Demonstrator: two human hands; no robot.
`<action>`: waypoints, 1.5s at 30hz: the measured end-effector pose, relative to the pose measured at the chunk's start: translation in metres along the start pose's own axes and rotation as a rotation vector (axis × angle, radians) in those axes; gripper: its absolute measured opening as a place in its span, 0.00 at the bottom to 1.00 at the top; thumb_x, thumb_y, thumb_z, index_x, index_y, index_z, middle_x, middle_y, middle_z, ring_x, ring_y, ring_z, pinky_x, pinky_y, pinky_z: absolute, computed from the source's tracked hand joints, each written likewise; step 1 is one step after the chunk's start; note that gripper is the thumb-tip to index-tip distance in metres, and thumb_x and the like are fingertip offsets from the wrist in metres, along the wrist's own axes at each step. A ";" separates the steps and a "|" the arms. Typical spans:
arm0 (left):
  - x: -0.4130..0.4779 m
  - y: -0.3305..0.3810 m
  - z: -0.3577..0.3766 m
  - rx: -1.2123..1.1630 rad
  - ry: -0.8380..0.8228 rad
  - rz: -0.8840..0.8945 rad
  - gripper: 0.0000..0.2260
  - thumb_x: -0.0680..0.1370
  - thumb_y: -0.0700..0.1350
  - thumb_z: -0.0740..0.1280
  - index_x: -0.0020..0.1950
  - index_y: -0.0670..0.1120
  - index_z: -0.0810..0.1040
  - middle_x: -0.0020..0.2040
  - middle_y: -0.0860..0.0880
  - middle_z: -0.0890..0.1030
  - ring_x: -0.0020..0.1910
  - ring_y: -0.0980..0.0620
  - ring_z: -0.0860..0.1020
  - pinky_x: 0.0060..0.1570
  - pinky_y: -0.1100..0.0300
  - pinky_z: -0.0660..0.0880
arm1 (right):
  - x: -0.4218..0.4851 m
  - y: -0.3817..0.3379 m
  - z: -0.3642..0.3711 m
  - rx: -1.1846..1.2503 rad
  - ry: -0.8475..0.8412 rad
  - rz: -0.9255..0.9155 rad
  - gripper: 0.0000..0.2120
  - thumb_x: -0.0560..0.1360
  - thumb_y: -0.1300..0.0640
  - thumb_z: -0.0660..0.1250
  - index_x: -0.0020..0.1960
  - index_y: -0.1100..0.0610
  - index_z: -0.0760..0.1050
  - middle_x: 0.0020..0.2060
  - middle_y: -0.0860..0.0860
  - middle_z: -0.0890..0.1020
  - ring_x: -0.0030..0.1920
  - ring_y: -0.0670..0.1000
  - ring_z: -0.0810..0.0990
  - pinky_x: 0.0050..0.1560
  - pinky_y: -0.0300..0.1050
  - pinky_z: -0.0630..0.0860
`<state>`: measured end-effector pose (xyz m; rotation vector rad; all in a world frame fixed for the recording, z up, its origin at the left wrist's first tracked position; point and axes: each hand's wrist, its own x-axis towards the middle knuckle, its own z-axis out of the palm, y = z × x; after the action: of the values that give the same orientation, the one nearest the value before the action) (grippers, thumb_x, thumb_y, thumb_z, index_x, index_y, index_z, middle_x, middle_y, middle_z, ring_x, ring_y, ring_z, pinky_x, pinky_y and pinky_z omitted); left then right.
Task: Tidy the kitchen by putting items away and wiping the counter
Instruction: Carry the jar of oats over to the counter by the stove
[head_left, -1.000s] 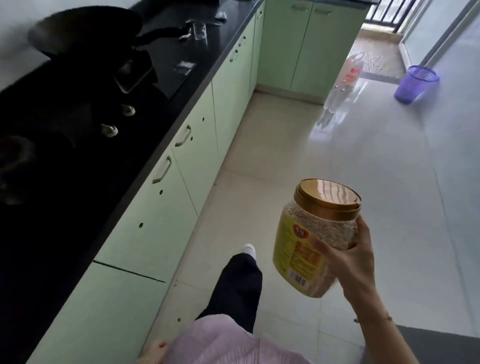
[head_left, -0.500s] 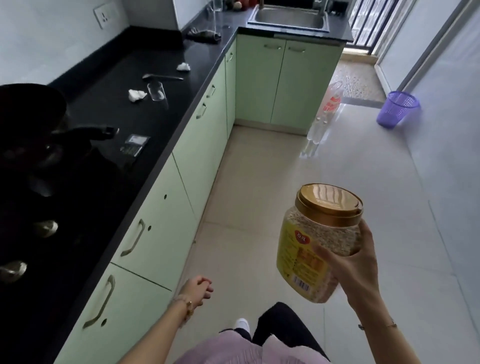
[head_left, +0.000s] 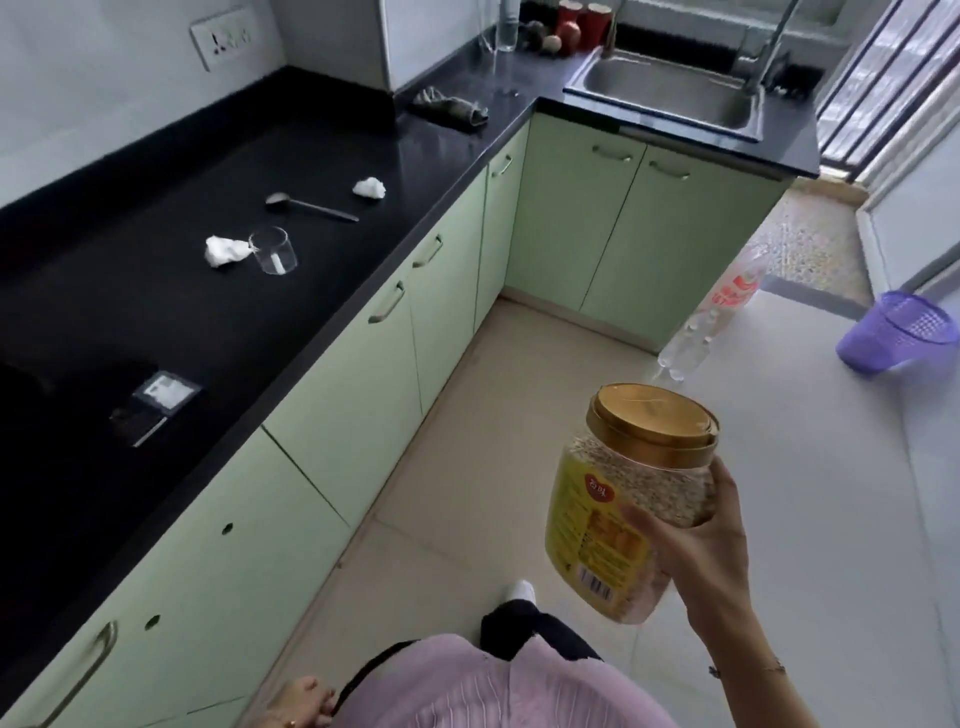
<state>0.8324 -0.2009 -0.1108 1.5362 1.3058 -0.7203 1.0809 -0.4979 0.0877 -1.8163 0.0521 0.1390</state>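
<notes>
Right hand (head_left: 711, 551) wraps gold-lidded clear plastic oat jar (head_left: 631, 499) upright at 4 o'clock, carried for stowing; left hand (head_left: 298, 704) loosely curled, empty.

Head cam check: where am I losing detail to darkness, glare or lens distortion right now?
Head view: the black counter goes near-featureless at lower left; daylight glares off the floor by the plastic bottles; wide-angle bending slants the cabinets and purple basket; the oats jar in the right hand stays sharp.
</notes>
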 end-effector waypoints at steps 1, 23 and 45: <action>-0.002 0.021 0.003 -0.020 -0.013 -0.013 0.16 0.78 0.34 0.58 0.30 0.41 0.69 0.20 0.50 0.72 0.18 0.58 0.72 0.20 0.71 0.68 | 0.024 -0.004 0.000 -0.003 -0.020 -0.003 0.51 0.46 0.37 0.80 0.67 0.40 0.65 0.61 0.53 0.75 0.61 0.55 0.76 0.58 0.61 0.77; 0.060 0.529 -0.174 -0.180 0.656 0.683 0.09 0.78 0.40 0.60 0.55 0.45 0.77 0.51 0.49 0.80 0.51 0.51 0.77 0.49 0.63 0.75 | 0.414 -0.140 0.208 0.000 -0.395 -0.126 0.55 0.40 0.41 0.81 0.65 0.35 0.64 0.62 0.54 0.74 0.59 0.55 0.77 0.58 0.59 0.76; 0.136 0.574 -0.208 0.098 1.058 0.136 0.20 0.78 0.46 0.60 0.69 0.42 0.67 0.72 0.46 0.67 0.72 0.48 0.64 0.71 0.52 0.59 | 0.615 -0.262 0.497 -0.024 -0.959 -0.352 0.52 0.47 0.40 0.80 0.68 0.39 0.62 0.64 0.51 0.72 0.63 0.51 0.75 0.61 0.58 0.75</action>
<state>1.3864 0.0629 0.0102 2.1680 1.8785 0.2012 1.6860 0.0714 0.1448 -1.5896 -0.9364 0.7368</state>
